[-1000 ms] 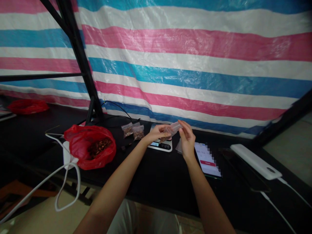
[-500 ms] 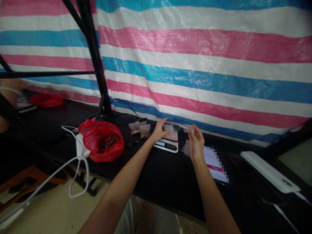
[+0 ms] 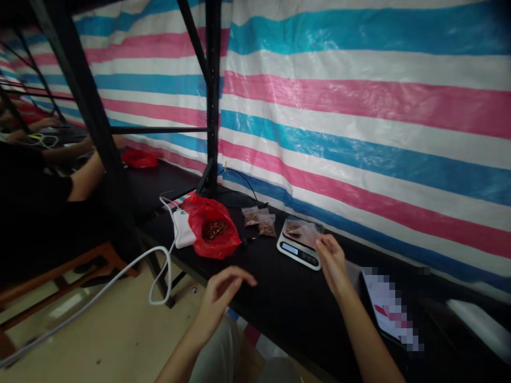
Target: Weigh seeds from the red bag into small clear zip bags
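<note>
My right hand point(image 3: 332, 259) pinches the edge of a small clear plastic bag point(image 3: 308, 232). The bag lies over the plate of a white digital scale point(image 3: 298, 256) with a lit display, and some brown bits show at its left end. Lower down, my left hand point(image 3: 223, 292) hovers near the table's front edge, loosely curved, its fingers apart and nothing in them. Beyond it stands an open red plastic bag point(image 3: 223, 250) holding small brown pieces point(image 3: 214, 231). Several little zip bags point(image 3: 266, 225) filled with brown bits lie between the red bag and the scale.
On the right of the black table point(image 3: 275, 292) lies a phone-like screen point(image 3: 387, 308), partly pixelated, with a blurred white device point(image 3: 477, 324) beyond it. A white cable point(image 3: 167, 266) hangs off the left edge. A black metal post point(image 3: 214, 106) and another person's arm point(image 3: 90, 173) are farther left.
My left hand has left the scale and drawn back toward me. The clear bag, earlier held up by my right hand, now rests on the scale with brown bits inside. The view has turned left.
</note>
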A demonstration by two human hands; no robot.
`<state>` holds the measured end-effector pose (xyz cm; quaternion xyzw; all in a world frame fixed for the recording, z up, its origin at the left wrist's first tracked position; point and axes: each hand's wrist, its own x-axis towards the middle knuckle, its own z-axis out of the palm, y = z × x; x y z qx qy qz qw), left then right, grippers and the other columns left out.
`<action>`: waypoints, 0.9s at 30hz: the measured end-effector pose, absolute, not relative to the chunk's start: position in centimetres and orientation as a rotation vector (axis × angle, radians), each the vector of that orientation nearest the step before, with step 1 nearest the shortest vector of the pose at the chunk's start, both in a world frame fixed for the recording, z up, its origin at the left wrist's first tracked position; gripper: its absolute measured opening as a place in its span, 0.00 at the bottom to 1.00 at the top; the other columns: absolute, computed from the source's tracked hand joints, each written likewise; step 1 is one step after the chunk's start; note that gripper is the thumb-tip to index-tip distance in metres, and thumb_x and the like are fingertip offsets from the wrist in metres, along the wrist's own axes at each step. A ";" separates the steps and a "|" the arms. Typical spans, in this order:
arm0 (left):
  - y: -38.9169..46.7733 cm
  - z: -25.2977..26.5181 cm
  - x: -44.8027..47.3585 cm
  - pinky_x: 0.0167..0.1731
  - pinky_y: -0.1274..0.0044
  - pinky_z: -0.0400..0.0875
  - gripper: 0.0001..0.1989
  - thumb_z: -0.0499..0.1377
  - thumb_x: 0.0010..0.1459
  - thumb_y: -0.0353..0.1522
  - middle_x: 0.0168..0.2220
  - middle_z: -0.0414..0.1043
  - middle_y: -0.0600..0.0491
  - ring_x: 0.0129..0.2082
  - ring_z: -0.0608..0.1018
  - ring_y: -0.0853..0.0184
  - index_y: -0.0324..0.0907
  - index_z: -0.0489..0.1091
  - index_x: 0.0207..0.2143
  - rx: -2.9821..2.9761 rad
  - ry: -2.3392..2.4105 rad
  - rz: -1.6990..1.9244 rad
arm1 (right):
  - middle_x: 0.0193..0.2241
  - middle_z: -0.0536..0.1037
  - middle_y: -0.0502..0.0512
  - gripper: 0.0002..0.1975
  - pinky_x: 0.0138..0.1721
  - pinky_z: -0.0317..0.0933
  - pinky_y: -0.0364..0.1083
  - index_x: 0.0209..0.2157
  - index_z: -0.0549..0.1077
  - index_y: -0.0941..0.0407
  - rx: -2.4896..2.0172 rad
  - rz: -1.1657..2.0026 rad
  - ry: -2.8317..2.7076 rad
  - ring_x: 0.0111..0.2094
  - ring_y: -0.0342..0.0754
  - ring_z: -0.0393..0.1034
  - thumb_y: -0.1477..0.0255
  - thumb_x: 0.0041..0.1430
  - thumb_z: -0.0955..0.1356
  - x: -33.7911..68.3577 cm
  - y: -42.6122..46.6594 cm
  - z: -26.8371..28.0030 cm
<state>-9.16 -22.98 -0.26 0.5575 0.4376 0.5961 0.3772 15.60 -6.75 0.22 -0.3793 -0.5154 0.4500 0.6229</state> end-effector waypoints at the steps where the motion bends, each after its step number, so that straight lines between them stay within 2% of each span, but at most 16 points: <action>1: -25.3 -1.6 -10.5 0.36 0.72 0.70 0.12 0.52 0.57 0.38 0.28 0.73 0.50 0.32 0.75 0.64 0.42 0.72 0.33 1.296 1.172 1.520 | 0.35 0.76 0.53 0.15 0.47 0.61 0.53 0.27 0.70 0.54 -0.895 1.065 -1.261 0.41 0.52 0.70 0.65 0.37 0.75 15.2 -6.9 0.4; 4: -30.5 -4.7 -13.7 0.32 0.72 0.72 0.14 0.53 0.55 0.42 0.24 0.71 0.52 0.28 0.75 0.64 0.43 0.72 0.31 0.888 1.355 1.678 | 0.37 0.76 0.55 0.16 0.47 0.60 0.53 0.26 0.70 0.54 -0.891 1.136 -1.401 0.42 0.53 0.70 0.64 0.34 0.76 13.2 -6.7 1.4; 6: -32.0 -5.7 -15.2 0.33 0.71 0.73 0.16 0.54 0.53 0.45 0.25 0.71 0.52 0.29 0.75 0.63 0.42 0.72 0.28 0.786 1.393 1.654 | 0.37 0.76 0.55 0.17 0.47 0.60 0.52 0.26 0.70 0.54 -0.835 1.171 -1.414 0.42 0.53 0.70 0.63 0.34 0.75 10.8 -6.2 2.4; 9: -31.6 -5.3 -16.3 0.36 0.71 0.73 0.17 0.56 0.50 0.46 0.29 0.73 0.49 0.34 0.75 0.61 0.40 0.73 0.27 0.794 1.417 1.627 | 0.37 0.76 0.53 0.16 0.47 0.60 0.51 0.31 0.69 0.53 -0.744 1.258 -1.548 0.42 0.50 0.70 0.65 0.39 0.74 5.6 -5.0 4.0; 13: -28.2 -3.4 -16.3 0.43 0.71 0.70 0.15 0.55 0.52 0.43 0.38 0.72 0.48 0.43 0.73 0.60 0.40 0.73 0.30 0.762 1.483 1.900 | 0.37 0.75 0.52 0.15 0.40 0.64 0.48 0.36 0.69 0.54 -0.618 1.317 -1.996 0.38 0.47 0.70 0.68 0.44 0.71 -1.8 -3.5 5.1; 16: -25.2 -2.2 -16.0 0.52 0.72 0.61 0.13 0.57 0.52 0.37 0.48 0.68 0.48 0.52 0.68 0.62 0.41 0.71 0.38 0.608 1.441 2.059 | 0.39 0.74 0.56 0.14 0.43 0.62 0.48 0.39 0.71 0.57 -0.564 0.993 -2.478 0.39 0.47 0.69 0.77 0.47 0.68 -5.3 -2.9 4.9; 20: -22.5 -1.9 -15.9 0.56 0.70 0.56 0.21 0.56 0.53 0.28 0.57 0.58 0.45 0.56 0.64 0.64 0.42 0.61 0.50 0.123 1.242 1.975 | 0.42 0.72 0.58 0.18 0.47 0.58 0.46 0.43 0.71 0.59 -0.513 0.379 -2.810 0.44 0.46 0.66 0.84 0.50 0.62 -7.0 -3.2 4.4; 23: -21.4 -1.9 -16.2 0.56 0.72 0.56 0.24 0.56 0.52 0.22 0.58 0.55 0.41 0.56 0.63 0.65 0.40 0.57 0.52 -0.035 1.157 1.968 | 0.43 0.71 0.59 0.17 0.46 0.59 0.45 0.45 0.70 0.58 -0.532 0.018 -2.934 0.46 0.47 0.65 0.83 0.53 0.62 -7.5 -3.7 4.4; 27: -19.8 -1.6 -15.7 0.57 0.72 0.53 0.25 0.58 0.50 0.21 0.58 0.56 0.43 0.58 0.60 0.65 0.39 0.59 0.50 0.045 1.180 2.030 | 0.39 0.73 0.63 0.13 0.42 0.60 0.46 0.41 0.72 0.62 -0.590 -0.394 -3.071 0.46 0.52 0.65 0.81 0.57 0.60 -8.8 -4.7 5.2</action>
